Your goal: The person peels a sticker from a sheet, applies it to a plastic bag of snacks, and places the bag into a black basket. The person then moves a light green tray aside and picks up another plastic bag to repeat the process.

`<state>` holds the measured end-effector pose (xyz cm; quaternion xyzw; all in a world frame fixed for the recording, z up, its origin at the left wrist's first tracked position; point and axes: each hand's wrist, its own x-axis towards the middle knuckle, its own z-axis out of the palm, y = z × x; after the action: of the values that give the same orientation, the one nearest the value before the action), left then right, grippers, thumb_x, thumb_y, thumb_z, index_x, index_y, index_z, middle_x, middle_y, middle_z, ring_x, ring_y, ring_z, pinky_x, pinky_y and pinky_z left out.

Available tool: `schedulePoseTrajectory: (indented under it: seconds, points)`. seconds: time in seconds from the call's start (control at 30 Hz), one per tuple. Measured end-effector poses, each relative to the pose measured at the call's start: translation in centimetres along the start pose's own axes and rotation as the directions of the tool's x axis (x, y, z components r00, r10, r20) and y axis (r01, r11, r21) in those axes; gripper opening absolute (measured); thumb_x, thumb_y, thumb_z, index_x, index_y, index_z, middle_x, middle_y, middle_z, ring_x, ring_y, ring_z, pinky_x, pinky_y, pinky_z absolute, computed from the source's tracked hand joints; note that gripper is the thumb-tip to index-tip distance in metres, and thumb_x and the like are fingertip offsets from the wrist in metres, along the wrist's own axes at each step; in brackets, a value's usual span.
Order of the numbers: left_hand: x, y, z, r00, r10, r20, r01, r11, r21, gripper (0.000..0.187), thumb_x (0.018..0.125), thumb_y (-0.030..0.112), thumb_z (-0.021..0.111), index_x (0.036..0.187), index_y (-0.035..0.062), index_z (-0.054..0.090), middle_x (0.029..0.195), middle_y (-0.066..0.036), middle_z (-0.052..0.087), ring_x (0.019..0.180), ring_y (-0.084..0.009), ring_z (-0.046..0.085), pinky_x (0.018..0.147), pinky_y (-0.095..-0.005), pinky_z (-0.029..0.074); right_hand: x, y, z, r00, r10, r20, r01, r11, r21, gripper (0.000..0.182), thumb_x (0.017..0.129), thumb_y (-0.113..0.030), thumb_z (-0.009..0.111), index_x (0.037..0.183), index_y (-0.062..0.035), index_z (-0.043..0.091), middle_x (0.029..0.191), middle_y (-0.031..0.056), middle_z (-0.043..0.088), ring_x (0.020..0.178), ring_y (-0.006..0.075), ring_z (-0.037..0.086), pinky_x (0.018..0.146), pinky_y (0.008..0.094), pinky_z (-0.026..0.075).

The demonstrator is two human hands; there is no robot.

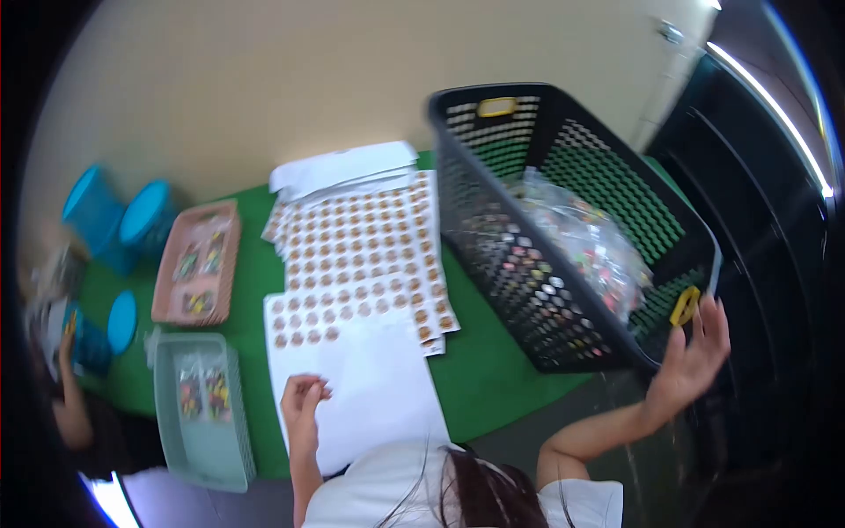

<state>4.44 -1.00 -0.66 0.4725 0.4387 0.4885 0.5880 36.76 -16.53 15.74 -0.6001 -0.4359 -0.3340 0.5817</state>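
My left hand (304, 407) is closed in a loose pinch over the lower left of a white sheet (378, 378); I cannot tell what its fingertips hold. The sheet's upper part carries rows of round brown stickers (308, 310), while its lower part is plain white. My right hand (695, 352) is raised at the near right corner of a black plastic basket (519, 273), fingers stretched out beside its yellow handle (685, 305). A clear plastic bag (585, 238) with small colourful pieces lies inside the basket.
More sticker sheets (352, 231) lie stacked behind, topped by folded white paper (343, 172). To the left are a pink tray (233, 255) and a pale green tray (242, 440), both holding small packets, and blue containers (92, 211). Another person's arm (72, 414) reaches in at far left.
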Motion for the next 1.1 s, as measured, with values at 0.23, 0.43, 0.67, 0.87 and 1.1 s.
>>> schedulePoseTrajectory:
  seconds: [0.23,0.43,0.67,0.87,1.1]
  points:
    - [0.3,-0.8,-2.1,0.995,0.094,-0.041,-0.094,0.995,-0.011,0.013,0.079,0.009,0.053,0.088,0.0003,0.050,0.083,-0.007,0.053,0.077,-0.0125,0.053,0.068,-0.0251,0.044,-9.2,0.0,6.8,0.821,0.088,0.565,-0.365,0.840,0.400,0.029,0.074,-0.010,0.056,0.097,0.0040,0.046,0.084,0.0115,0.051,0.082,0.0208,0.048,0.081,0.0326,0.035]
    - [0.9,-0.8,-9.9,0.835,0.275,-0.478,-0.170,0.953,0.251,0.015,0.077,0.015,0.055,0.086,0.0028,0.053,0.076,0.000,0.053,0.073,-0.0071,0.048,0.062,-0.0214,0.040,-14.7,-0.2,11.8,0.333,0.027,0.942,-0.552,0.816,0.172,0.026,0.075,-0.004,0.052,0.099,0.0040,0.048,0.084,0.0096,0.053,0.081,0.0168,0.049,0.079,0.0275,0.037]
    - [1.3,-6.6,-21.9,0.649,0.450,-0.613,0.152,0.713,0.684,0.028,0.069,0.017,0.060,0.095,0.0061,0.057,0.099,-0.013,0.052,0.089,-0.0253,0.052,0.077,-0.0323,0.041,-17.0,-1.2,14.2,0.111,-0.137,0.984,-0.547,0.818,0.175,0.032,0.070,-0.006,0.057,0.100,0.0038,0.050,0.083,0.0147,0.057,0.078,0.0214,0.054,0.073,0.0309,0.041]
    - [3.4,-7.5,-23.4,0.747,0.374,-0.550,0.246,0.612,0.751,0.050,0.062,0.023,0.066,0.107,0.0082,0.053,0.112,-0.016,0.047,0.102,-0.0295,0.047,0.087,-0.0334,0.036,-21.0,-2.8,15.2,0.025,-0.251,0.968,-0.553,0.803,0.222,0.032,0.071,-0.010,0.059,0.100,0.0018,0.050,0.089,0.0156,0.055,0.082,0.0261,0.054,0.073,0.0309,0.042]
    - [4.0,-8.6,-23.5,0.847,0.330,-0.415,0.251,0.440,0.862,0.062,0.057,0.019,0.069,0.114,0.0077,0.047,0.108,-0.017,0.050,0.095,-0.0264,0.051,0.080,-0.0319,0.040,-23.7,-1.2,14.3,-0.118,-0.156,0.981,-0.523,0.849,0.072,0.035,0.073,-0.018,0.058,0.101,0.0011,0.049,0.099,0.0144,0.053,0.086,0.0246,0.053,0.071,0.0305,0.043]
